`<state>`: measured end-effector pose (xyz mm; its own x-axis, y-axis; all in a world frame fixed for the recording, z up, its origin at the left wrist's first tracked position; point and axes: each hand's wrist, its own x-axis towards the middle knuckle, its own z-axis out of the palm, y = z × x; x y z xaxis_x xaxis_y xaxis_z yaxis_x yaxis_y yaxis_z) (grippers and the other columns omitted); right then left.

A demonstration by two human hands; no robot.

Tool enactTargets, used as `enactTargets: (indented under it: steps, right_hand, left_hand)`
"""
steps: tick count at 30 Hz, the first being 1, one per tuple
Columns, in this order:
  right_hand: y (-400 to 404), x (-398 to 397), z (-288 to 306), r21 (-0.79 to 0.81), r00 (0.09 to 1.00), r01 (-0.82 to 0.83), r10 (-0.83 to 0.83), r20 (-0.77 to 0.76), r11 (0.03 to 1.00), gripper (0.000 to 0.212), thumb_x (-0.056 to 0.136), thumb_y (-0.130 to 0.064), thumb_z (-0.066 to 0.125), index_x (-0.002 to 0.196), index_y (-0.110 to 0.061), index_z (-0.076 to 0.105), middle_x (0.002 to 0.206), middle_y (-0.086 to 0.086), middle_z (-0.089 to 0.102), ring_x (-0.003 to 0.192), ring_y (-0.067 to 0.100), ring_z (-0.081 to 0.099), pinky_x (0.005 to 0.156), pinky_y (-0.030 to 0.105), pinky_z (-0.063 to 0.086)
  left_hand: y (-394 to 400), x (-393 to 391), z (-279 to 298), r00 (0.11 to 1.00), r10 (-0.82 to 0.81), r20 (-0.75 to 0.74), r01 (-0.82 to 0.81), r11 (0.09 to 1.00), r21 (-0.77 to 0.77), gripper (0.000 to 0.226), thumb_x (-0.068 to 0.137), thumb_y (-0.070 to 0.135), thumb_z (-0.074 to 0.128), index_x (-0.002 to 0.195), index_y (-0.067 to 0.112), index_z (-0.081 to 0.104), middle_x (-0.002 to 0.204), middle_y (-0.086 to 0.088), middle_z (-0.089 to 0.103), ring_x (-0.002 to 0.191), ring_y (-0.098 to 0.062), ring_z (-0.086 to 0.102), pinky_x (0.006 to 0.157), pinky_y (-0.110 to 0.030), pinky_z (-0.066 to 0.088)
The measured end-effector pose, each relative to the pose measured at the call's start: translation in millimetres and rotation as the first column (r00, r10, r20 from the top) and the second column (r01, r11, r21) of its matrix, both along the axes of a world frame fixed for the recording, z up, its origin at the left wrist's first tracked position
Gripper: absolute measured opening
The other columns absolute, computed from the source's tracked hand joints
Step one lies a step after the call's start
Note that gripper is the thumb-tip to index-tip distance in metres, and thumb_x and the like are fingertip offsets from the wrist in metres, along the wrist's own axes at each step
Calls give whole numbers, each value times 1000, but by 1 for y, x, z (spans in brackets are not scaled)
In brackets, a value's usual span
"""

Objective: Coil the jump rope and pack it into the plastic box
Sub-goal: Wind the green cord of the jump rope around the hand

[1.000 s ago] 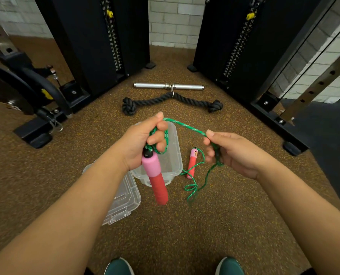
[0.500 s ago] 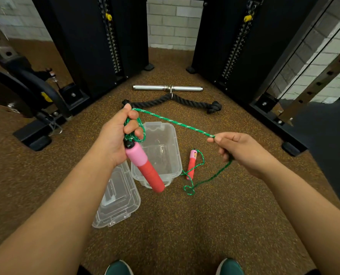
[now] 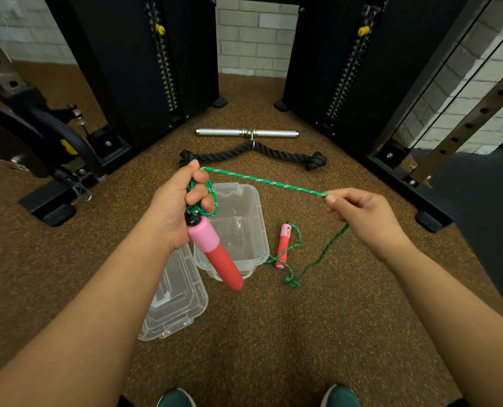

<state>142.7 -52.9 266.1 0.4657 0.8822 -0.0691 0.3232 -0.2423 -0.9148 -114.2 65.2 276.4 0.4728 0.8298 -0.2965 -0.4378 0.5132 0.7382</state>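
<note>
Rope (image 3: 262, 180), green and flecked, runs taut between two hands above the plastic box (image 3: 245, 230) on the floor. Left hand (image 3: 176, 207), over the box's near-left corner, curls its fingers round a few loops, a pink-and-red handle (image 3: 215, 254) hanging below it. Right hand (image 3: 364, 215), to the right of the box, pinches the rope, which trails down to a second handle (image 3: 282, 245) lying just right of the box. Left of the box lies its clear lid (image 3: 176, 301).

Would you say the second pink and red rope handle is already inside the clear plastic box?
No, the second handle lies on the floor right of the box.
</note>
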Motion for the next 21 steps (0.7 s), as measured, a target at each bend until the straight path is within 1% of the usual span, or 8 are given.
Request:
enactTargets:
  steps: [3,6,9,11,14,16,18,21]
  right_hand:
    - [-5,6,-3,37,988,44,-49,145,998,8,86,-23,69,89,-28,75,79,-8,71,67,6,57,65,21,47]
    - [-8,3,-15,-199,962,8,47,270,980,8,86,-25,68,92,-27,74,85,-6,72,56,6,51,48,18,40]
    - [-4,-12,-24,-294,923,-115,211,321,949,30,86,-31,67,116,-34,65,124,-4,66,100,8,63,82,26,52]
    - [1,-32,-21,-209,928,-293,330,175,933,41,86,-33,65,125,-42,58,129,-4,63,116,21,61,101,44,48]
    - [5,-59,-12,-33,850,-519,512,-126,854,35,95,-20,54,129,-27,59,117,-1,68,106,15,66,97,37,50]
    - [4,-62,-2,24,798,-566,555,-234,824,24,97,-21,48,111,-18,68,99,6,69,100,13,66,94,29,48]
    - [2,-54,5,20,805,-548,534,-261,836,25,99,-25,46,91,-21,69,73,9,58,78,16,66,82,29,48]
    - [5,-38,8,30,876,-441,437,-202,897,25,98,-27,47,84,-22,67,58,-7,51,55,8,51,66,28,51]
  left_hand:
    - [-4,1,2,999,-48,-4,48,999,-1,32,97,31,45,66,22,46,38,11,35,34,-4,32,40,-16,39]
    - [-13,8,5,971,-232,-58,233,972,12,28,89,34,50,65,22,46,34,9,34,33,-5,35,39,-16,39]
    - [-24,14,7,884,-430,-185,442,897,26,29,86,35,51,62,20,48,34,9,33,33,-8,38,40,-18,39]
    - [-31,20,8,829,-503,-244,524,852,24,31,89,34,48,63,18,46,34,9,33,34,-9,40,41,-19,40]
    - [-37,24,10,788,-557,-262,579,816,8,34,94,32,44,64,17,44,34,7,31,35,-10,38,41,-18,40]
    - [-37,22,12,789,-562,-249,581,814,7,33,90,35,47,61,18,45,34,7,31,35,-10,38,41,-18,40]
    - [-34,17,13,796,-555,-241,572,820,4,32,86,36,49,60,18,47,34,8,31,35,-10,38,41,-19,40]
    - [-33,10,13,787,-570,-236,588,809,7,32,85,37,50,58,19,48,33,8,31,34,-10,38,40,-19,39]
